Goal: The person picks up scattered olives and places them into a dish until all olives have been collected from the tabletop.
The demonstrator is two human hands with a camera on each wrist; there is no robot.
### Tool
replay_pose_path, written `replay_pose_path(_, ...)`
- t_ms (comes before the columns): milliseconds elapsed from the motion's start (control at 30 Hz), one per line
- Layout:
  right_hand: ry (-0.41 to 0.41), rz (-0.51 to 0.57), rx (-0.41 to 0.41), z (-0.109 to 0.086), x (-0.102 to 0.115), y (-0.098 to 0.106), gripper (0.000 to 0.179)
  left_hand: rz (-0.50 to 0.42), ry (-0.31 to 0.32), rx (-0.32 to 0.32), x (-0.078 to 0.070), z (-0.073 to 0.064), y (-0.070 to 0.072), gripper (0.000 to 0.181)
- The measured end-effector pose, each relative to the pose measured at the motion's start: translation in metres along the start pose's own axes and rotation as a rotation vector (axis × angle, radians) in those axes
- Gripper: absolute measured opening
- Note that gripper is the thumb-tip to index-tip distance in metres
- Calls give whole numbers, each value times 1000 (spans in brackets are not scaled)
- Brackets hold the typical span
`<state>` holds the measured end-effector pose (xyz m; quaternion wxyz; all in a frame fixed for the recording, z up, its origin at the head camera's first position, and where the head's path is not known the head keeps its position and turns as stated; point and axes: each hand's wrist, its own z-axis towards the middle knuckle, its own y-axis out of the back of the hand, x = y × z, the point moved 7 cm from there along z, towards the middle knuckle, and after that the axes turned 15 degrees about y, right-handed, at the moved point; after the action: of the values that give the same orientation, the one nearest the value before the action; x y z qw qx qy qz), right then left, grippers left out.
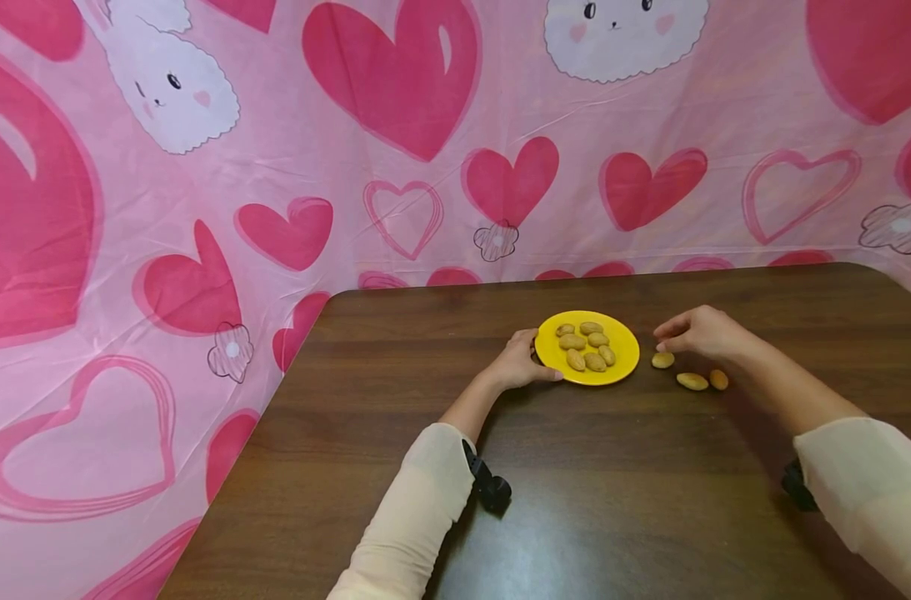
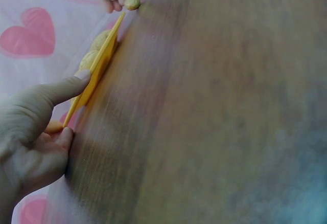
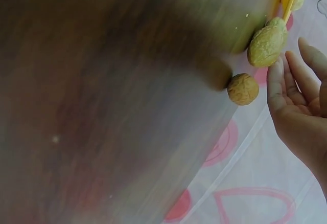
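In the head view a round yellow plate lies on the table, bearing several oval, tan, wrinkled nut-like pieces. My left hand grips its left edge; the left wrist view shows the thumb on the rim and a finger below. To the right of the plate my right hand hovers by a loose piece, fingers loosely bent and apparently holding nothing. Two more pieces, one longer and one browner, lie below that hand. In the right wrist view the fingers are beside the loose pieces.
The dark wooden table extends toward me and to both sides. Behind it hangs a pink cloth printed with hearts and white animal faces. A black wrist device shows at the left sleeve, another at the right.
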<state>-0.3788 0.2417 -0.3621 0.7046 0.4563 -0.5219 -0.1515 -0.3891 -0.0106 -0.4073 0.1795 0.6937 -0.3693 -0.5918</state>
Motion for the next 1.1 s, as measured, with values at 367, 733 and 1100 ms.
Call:
replay_pose_path(367, -8, 40, 75, -4, -7, -7, 52, -11, 7, 10, 0, 0, 1, 86)
replay_pose_path(733, -29, 75, 68, -7, -7, -10, 44, -7, 11, 13, 0, -1, 0, 86)
replay_pose_path(1100, 4, -9, 22, -3, -4, -5, 42, -8, 11, 13, -1, -2, 1, 86)
